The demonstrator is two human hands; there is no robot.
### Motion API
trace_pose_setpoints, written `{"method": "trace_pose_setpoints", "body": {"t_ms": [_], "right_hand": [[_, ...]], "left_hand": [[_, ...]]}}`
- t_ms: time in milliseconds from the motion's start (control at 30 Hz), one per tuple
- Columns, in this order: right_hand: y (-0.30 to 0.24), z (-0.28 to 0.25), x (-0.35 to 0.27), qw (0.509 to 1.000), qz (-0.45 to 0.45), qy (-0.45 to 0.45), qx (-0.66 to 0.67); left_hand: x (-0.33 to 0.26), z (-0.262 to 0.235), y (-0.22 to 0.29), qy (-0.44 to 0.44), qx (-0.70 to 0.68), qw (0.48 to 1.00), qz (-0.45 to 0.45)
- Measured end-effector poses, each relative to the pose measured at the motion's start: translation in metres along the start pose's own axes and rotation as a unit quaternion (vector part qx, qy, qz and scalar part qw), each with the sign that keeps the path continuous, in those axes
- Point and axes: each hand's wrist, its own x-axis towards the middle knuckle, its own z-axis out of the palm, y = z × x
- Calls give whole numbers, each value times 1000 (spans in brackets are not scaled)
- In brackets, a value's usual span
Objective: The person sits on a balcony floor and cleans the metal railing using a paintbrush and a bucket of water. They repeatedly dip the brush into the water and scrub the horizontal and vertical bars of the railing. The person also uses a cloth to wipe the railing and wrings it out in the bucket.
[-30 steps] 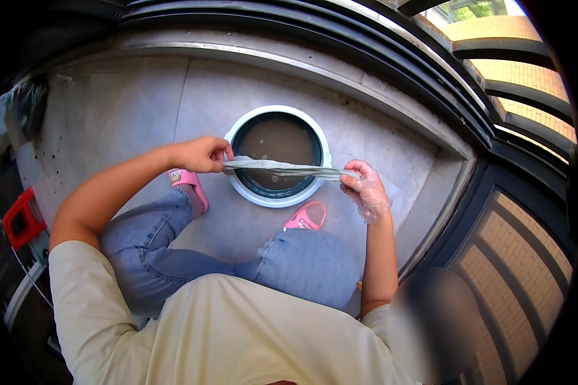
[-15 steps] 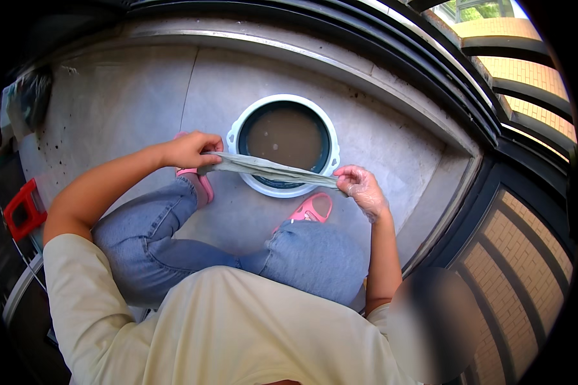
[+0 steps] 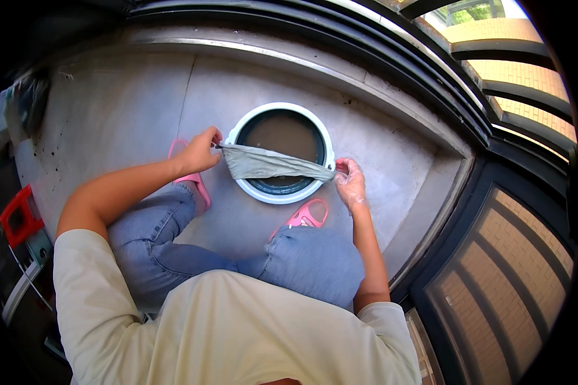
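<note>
A grey-green cloth [image 3: 270, 164] is stretched between my two hands, over the near half of a basin. My left hand [image 3: 202, 151] is bare and pinches the cloth's left end. At its right end, my right hand [image 3: 349, 182], in a clear plastic glove, grips the cloth. The cloth droops wider on the left and narrows toward the right. Below it, the round basin [image 3: 329, 138] has a pale rim and a dark inside, and holds murky brown water [image 3: 286, 133]. Part of the water is hidden behind the cloth.
The basin stands on a grey tiled floor [image 3: 144, 96], between my feet in pink sandals [image 3: 311, 213]. A raised ledge [image 3: 257, 45] runs behind it. A red-handled thing [image 3: 20, 215] lies at the left, and a dark-framed glass panel [image 3: 494, 289] stands at the right.
The cloth has opened out on its left side, hanging broader over the basin. Both hands have shifted slightly, still holding its ends. The view has also moved a little.
</note>
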Motion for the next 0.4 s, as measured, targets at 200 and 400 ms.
{"method": "trace_pose_setpoints", "body": {"t_ms": [200, 400], "right_hand": [[-68, -32, -6, 1000, -6, -17, 22], [-170, -67, -14, 990, 32, -128, 42]], "left_hand": [[10, -64, 5, -49, 133, 989, 37], [-20, -134, 52, -30, 162, 984, 67]]}}
